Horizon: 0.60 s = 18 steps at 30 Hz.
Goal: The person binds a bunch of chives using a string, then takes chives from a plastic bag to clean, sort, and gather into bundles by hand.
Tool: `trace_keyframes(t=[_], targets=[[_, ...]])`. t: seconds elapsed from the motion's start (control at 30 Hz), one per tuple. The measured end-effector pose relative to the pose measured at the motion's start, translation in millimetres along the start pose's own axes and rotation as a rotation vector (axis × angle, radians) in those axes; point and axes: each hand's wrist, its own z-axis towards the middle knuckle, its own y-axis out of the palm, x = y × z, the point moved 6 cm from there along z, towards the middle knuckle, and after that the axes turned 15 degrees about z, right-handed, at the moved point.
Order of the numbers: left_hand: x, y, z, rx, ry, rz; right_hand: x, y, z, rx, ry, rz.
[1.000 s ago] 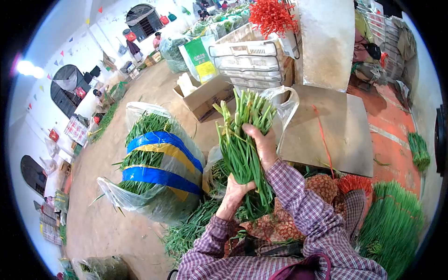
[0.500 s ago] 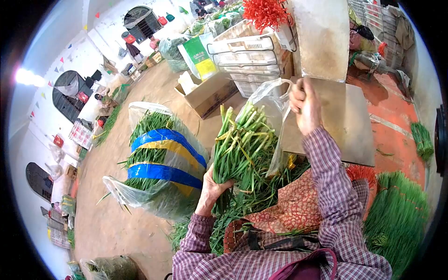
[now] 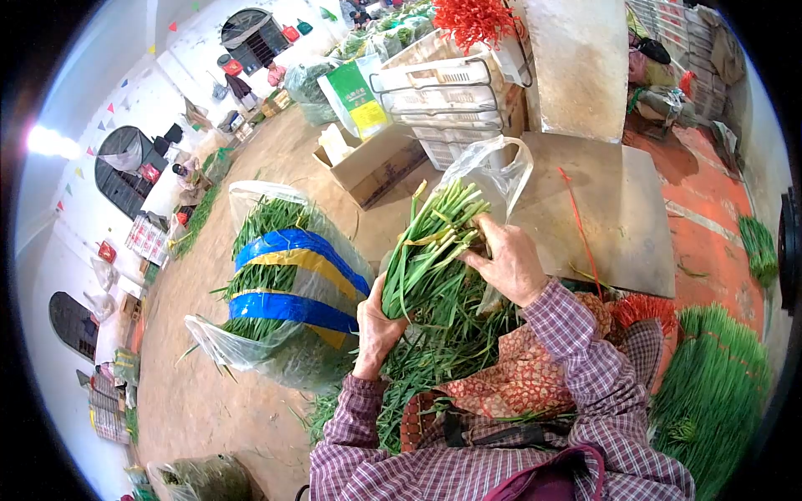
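Observation:
My left hand (image 3: 382, 327) is wrapped round a bunch of long green stalks (image 3: 434, 242), which look like chives, at its leafy lower part. My right hand (image 3: 511, 260) closes on the same bunch from the right, near the pale cut ends, which point up. Some of its fingers are hidden behind the stalks. Just behind the bunch stands a clear plastic bag (image 3: 511, 177). More loose green leaves (image 3: 439, 359) lie under both hands, against my lap. A thin red tie (image 3: 579, 221) stretches over the board (image 3: 622, 225) to my right.
At left stands a packed bag of greens with blue and yellow tape (image 3: 292, 305). Ahead are a cardboard box (image 3: 380, 171), white crates (image 3: 443, 96) and red ties (image 3: 474, 23). Tied green bundles (image 3: 710, 392) stand at right. A person (image 3: 190, 179) is far off at left.
My right hand has come down and left from above the board and now grips the bunch. The bunch has tilted a little. The red tie now shows on the board.

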Motion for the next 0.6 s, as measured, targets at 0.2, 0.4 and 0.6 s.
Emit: trace_keyframes(t=[0.2,0.4,0.6], targets=[[0.0,-4.5,1.4,0.078,0.038,0.202,12.4,-0.4,-5.0,0.129,-0.136,0.068],[5.6,-25.5,3.9,0.237,0.123,0.413,51.1,-38.5,-11.0,0.274,0.071,-0.042],[6.8,-31.8,2.7,0.298,0.148,0.512,57.7,-73.8,-14.4,0.156,0.211,0.083]])
